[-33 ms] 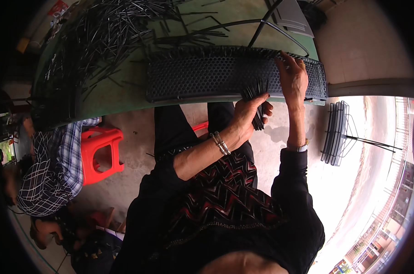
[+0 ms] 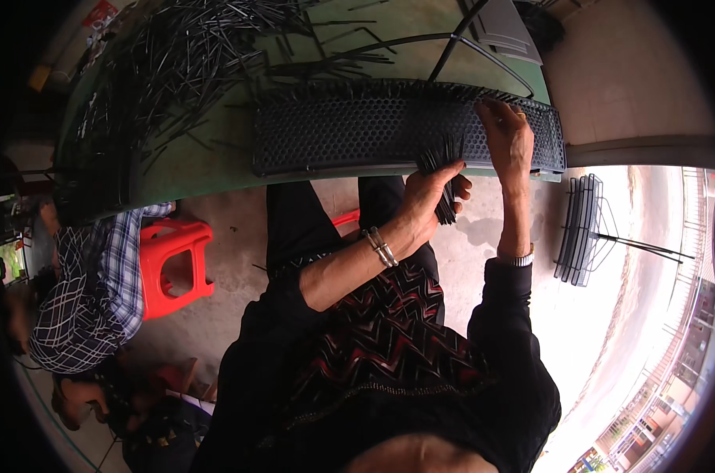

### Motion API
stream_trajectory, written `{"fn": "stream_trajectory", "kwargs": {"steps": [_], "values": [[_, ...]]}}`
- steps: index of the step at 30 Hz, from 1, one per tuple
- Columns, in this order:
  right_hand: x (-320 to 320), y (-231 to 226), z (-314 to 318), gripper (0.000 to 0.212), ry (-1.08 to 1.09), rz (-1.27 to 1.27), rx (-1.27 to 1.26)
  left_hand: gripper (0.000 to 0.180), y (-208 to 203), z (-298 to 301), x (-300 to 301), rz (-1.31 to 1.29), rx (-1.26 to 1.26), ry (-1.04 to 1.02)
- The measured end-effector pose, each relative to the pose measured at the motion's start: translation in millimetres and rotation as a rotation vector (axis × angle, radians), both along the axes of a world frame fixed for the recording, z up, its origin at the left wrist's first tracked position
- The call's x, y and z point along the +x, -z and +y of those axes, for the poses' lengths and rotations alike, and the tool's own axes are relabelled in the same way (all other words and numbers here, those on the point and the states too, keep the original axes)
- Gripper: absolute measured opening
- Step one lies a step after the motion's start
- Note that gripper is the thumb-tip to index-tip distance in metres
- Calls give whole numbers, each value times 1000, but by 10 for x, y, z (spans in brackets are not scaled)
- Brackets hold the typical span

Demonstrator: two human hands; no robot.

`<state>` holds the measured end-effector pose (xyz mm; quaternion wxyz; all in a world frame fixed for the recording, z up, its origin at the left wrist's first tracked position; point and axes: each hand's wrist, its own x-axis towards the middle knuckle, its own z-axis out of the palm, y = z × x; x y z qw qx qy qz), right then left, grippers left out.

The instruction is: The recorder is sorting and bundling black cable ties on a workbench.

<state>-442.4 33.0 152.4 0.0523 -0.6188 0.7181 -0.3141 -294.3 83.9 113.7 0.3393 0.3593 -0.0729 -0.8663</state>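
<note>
While black sticks line the far edge of the dark mesh panel, most holes look bare, so much seems left. The left hand grips a stick bundle; the right hand is narrowed at that edge, its load unclear. The panel lies on the green table; a red stool stands left.

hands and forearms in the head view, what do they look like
Both hands are ungloved. The left hand has silver-coloured metal bangles at the wrist, its black fabric left sleeve ending near the elbow. The right hand has a gold-coloured ring, a pale metallic wristband and a black fabric right sleeve reaching the wrist.
</note>
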Motion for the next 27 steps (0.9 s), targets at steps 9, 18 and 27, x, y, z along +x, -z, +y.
{"fn": "stream_trajectory", "kwargs": {"steps": [9,18,27], "values": [[-175,-225,200,15,-149,-602,295,22,-19,15,-78,-71,20,-20],[-94,-10,-222,12,95,-452,-351,26,-46,-36,-74,-30,-21,51],[-64,98,-252,9,59,-403,-383,20,13,-57,-57,-54,-57,41]]}}
